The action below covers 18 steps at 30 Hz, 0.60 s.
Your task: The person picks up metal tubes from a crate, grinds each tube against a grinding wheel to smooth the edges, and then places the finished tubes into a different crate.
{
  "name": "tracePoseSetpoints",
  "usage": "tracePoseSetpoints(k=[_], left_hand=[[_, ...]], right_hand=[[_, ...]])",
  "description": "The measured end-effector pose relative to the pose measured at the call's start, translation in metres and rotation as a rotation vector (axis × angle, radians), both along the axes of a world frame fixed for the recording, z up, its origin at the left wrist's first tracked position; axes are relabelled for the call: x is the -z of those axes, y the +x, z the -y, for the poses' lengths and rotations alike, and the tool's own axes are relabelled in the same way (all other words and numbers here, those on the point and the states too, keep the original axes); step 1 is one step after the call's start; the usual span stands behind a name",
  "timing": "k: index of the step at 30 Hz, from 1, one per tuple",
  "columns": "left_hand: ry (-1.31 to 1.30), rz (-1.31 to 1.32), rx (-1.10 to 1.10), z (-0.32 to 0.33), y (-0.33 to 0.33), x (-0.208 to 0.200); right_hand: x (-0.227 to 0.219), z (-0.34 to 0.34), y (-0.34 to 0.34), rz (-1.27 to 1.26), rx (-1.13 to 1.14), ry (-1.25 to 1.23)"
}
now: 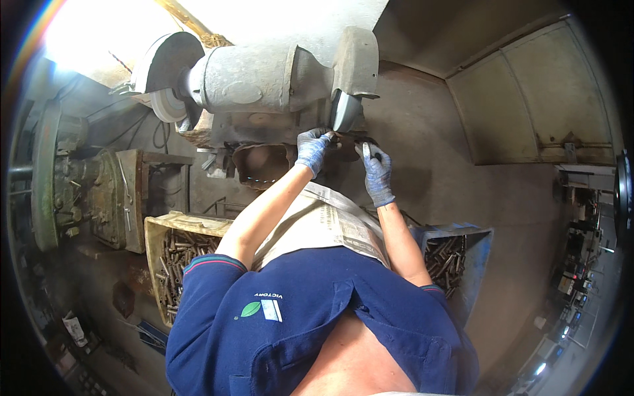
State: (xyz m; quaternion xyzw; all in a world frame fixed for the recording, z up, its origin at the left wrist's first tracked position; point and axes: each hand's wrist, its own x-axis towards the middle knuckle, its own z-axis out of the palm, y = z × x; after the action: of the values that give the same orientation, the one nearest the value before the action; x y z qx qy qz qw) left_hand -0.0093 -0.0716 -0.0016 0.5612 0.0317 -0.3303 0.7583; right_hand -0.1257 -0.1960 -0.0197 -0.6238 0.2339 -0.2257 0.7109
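Note:
A grey bench grinder [244,78] stands in front of me, with a grinding wheel [345,111] showing beneath the guard at its right end. Just below that wheel, my left hand [312,150] in a blue-grey glove is closed, its thumb and fingers pinched together. What it pinches is too small and dark to name. Slightly lower and to the right is my right hand [376,173], gloved alike, with its fingers curled at a dark edge. Whatever lies in those fingers cannot be made out against the dark background.
A second wheel [168,105] sits at the grinder's left end. Beside my lap are a yellowish crate [156,247] and a blue crate [477,274], both holding many small metal pins. Heavy machinery [99,191] stands at left, and a metal panel [535,99] at far right.

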Motion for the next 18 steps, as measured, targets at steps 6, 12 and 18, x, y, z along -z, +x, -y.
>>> tracePoseSetpoints(k=[6, 12, 18], left_hand=[[0.056, -0.024, -0.068, -0.013, 0.011, 0.000], [0.124, 0.062, -0.093, -0.032, 0.024, 0.011], [0.058, 0.123, -0.119, -0.044, 0.026, 0.021]], right_hand=[[0.006, -0.015, 0.012, 0.004, -0.062, 0.003], [0.010, -0.032, 0.025, -0.001, -0.104, 0.016], [0.008, -0.041, 0.029, 0.100, -0.103, -0.051]])
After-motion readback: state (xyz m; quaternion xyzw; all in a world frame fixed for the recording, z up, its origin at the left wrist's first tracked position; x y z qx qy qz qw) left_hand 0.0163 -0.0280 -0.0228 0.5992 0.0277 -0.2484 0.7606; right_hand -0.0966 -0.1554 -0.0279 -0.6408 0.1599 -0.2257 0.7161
